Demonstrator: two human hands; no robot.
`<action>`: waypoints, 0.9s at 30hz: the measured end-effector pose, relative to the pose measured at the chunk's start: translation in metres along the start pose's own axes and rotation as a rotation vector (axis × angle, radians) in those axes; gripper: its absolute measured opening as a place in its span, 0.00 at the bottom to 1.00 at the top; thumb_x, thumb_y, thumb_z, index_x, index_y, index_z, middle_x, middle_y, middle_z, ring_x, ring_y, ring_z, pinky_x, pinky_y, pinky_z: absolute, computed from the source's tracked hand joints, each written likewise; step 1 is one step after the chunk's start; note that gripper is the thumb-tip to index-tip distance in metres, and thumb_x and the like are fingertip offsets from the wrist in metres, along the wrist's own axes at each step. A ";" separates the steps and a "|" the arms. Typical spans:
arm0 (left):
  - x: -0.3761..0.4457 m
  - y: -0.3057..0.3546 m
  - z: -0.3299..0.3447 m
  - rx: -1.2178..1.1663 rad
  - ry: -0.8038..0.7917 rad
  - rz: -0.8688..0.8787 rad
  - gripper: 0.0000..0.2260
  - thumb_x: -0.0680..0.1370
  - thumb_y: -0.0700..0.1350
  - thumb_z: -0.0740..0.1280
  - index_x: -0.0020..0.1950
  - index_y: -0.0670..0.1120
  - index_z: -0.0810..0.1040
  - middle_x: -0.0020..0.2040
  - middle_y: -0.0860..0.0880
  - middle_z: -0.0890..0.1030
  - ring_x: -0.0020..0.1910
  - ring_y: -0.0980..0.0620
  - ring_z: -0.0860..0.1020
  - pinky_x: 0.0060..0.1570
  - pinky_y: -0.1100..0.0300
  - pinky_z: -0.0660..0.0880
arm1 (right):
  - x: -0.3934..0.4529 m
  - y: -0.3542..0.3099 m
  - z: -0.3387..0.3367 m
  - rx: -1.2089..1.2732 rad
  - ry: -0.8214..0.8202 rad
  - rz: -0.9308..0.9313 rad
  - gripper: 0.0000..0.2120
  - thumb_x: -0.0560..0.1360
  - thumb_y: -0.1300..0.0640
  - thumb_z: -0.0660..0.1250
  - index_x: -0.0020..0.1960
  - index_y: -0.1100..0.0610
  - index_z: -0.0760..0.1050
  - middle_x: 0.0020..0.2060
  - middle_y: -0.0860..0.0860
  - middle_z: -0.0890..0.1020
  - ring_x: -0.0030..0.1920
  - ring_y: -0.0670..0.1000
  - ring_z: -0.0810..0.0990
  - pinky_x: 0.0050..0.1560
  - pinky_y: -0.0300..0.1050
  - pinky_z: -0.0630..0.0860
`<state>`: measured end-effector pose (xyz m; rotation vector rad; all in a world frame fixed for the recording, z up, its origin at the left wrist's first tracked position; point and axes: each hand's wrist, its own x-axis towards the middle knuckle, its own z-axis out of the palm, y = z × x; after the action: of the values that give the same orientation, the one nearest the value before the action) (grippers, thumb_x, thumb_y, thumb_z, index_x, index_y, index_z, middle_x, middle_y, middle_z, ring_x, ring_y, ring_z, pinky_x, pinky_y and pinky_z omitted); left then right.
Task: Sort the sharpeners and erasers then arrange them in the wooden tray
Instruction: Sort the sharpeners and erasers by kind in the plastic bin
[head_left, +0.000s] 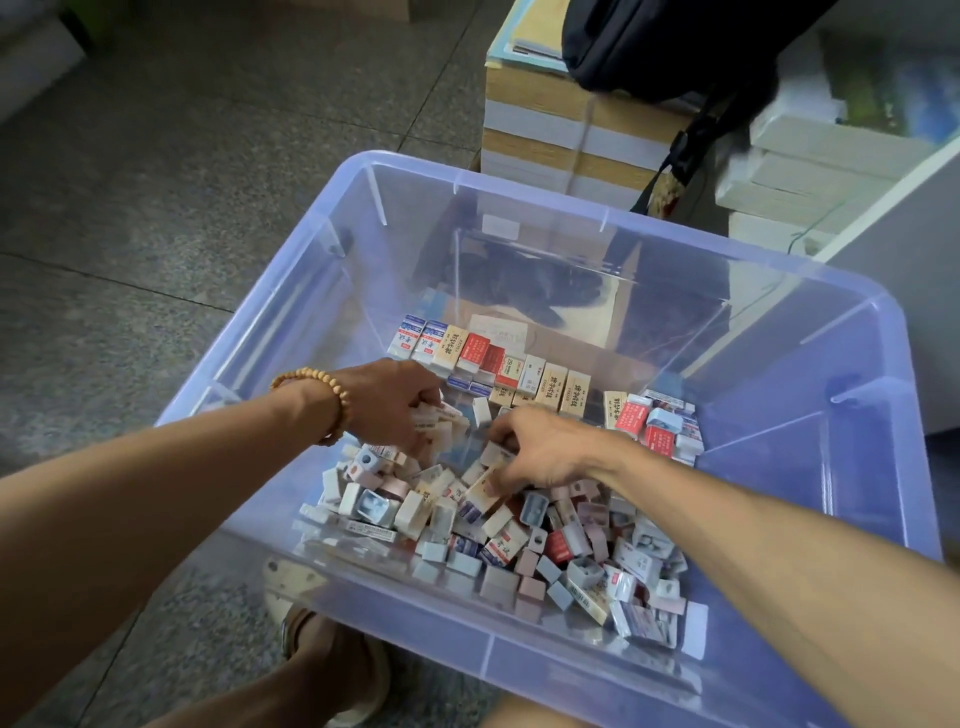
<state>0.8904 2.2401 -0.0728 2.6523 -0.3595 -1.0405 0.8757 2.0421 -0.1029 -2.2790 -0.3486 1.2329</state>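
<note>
A clear plastic bin (571, 218) and stacked books (545, 130) sit on the speckled floor (156, 182).

1. You have a single view — the camera on your head, looking forward and steeply down.
2. It faces into a clear plastic bin (519, 197) on the speckled floor (130, 182), which fills most of the frame.
3. It sits close: both your forearms enter from the bottom corners, and a sandalled foot (332, 670) shows at the lower edge.
4. The wide lens bows the bin's rim — stacked paper bundles (566, 135) lie beyond the far wall.
5. No second view shares this scene.
</note>
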 end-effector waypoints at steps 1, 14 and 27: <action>-0.002 0.000 -0.001 -0.027 0.018 -0.014 0.18 0.69 0.51 0.78 0.55 0.50 0.76 0.52 0.50 0.80 0.46 0.50 0.77 0.43 0.60 0.72 | -0.002 0.002 -0.003 0.009 0.024 0.005 0.17 0.73 0.55 0.76 0.59 0.54 0.75 0.47 0.48 0.79 0.42 0.47 0.78 0.40 0.41 0.76; 0.002 -0.004 -0.006 -0.211 0.144 -0.096 0.14 0.71 0.50 0.76 0.54 0.49 0.78 0.48 0.49 0.82 0.41 0.52 0.79 0.38 0.60 0.74 | 0.021 0.018 -0.019 0.861 0.671 0.207 0.08 0.71 0.60 0.78 0.47 0.56 0.81 0.41 0.52 0.87 0.44 0.53 0.87 0.52 0.56 0.83; 0.007 0.002 -0.009 -0.301 0.177 -0.098 0.13 0.73 0.49 0.75 0.53 0.48 0.77 0.47 0.49 0.82 0.40 0.51 0.79 0.34 0.63 0.74 | 0.051 -0.007 -0.016 0.985 0.789 0.299 0.09 0.74 0.58 0.75 0.52 0.57 0.81 0.45 0.52 0.86 0.38 0.49 0.84 0.37 0.42 0.81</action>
<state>0.9010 2.2371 -0.0697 2.4827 -0.0320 -0.8059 0.9173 2.0657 -0.1276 -1.7231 0.7463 0.3486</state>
